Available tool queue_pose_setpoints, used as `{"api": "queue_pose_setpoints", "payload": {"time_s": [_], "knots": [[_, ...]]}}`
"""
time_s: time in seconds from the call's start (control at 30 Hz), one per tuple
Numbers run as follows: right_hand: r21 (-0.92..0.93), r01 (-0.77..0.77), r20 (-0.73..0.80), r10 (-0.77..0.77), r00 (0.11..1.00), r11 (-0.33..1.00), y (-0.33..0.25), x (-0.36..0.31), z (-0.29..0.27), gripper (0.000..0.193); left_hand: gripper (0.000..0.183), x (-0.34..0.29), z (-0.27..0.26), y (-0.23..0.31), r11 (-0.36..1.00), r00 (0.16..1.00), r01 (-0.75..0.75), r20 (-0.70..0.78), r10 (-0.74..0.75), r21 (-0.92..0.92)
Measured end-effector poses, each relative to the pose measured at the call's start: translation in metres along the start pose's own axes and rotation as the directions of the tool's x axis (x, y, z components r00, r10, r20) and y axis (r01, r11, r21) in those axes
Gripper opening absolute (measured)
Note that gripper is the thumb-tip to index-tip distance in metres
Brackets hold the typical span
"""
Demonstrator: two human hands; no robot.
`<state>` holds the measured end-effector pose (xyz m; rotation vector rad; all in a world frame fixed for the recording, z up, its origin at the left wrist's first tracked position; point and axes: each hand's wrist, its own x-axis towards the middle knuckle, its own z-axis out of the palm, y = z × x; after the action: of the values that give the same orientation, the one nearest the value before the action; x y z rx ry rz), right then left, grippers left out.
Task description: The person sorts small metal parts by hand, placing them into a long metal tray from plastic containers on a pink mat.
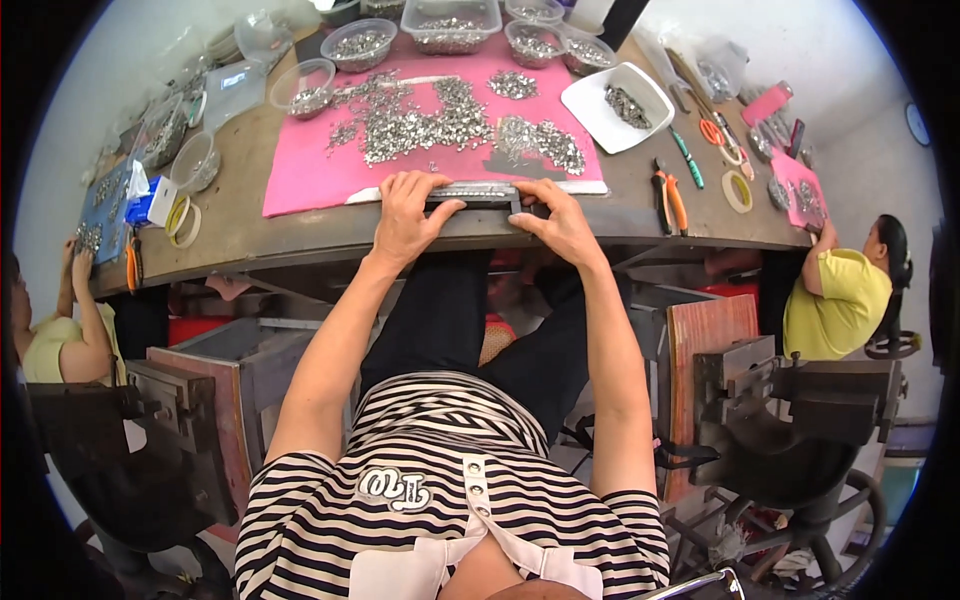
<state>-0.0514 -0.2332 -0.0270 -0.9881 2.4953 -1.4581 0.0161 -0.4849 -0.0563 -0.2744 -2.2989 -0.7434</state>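
Note:
At the table's front edge lies a narrow dark metal jig (475, 204) with a row of small silvery pieces along its top. My left hand (405, 218) closes on its left end, thumb towards me and fingers on the far side. Its right end is pinched in my right hand (558, 222), with the thumb on the near side. Just beyond the jig, a pink mat (310, 170) carries a wide spread of small shiny metal parts (425, 132). A white strip (590, 187) runs along the mat's near edge, partly behind my hands.
Clear plastic tubs (452, 40) of metal parts line the back. A white tray (588, 97) with darker parts stands back right. Orange-handled pliers (677, 205), a green-handled tool (688, 160) and tape rolls (738, 192) lie rightward. Two people work at either side.

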Motion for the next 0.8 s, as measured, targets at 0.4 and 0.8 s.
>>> {"api": "queue_pose_setpoints", "payload": {"time_s": [0.4, 0.8], "knots": [[0.010, -0.015, 0.046, 0.015, 0.999, 1.000, 0.009, 0.007, 0.005, 0.057, 0.043, -0.009, -0.017, -0.004, 1.000, 0.999, 0.029, 0.036, -0.029, 0.002], [-0.016, 0.031, -0.094, -0.032, 0.995, 0.999, -0.003, -0.023, -0.021, 0.048, 0.031, 0.007, -0.016, 0.001, 0.995, 0.995, 0.043, 0.095, -0.035, -0.088]]}}
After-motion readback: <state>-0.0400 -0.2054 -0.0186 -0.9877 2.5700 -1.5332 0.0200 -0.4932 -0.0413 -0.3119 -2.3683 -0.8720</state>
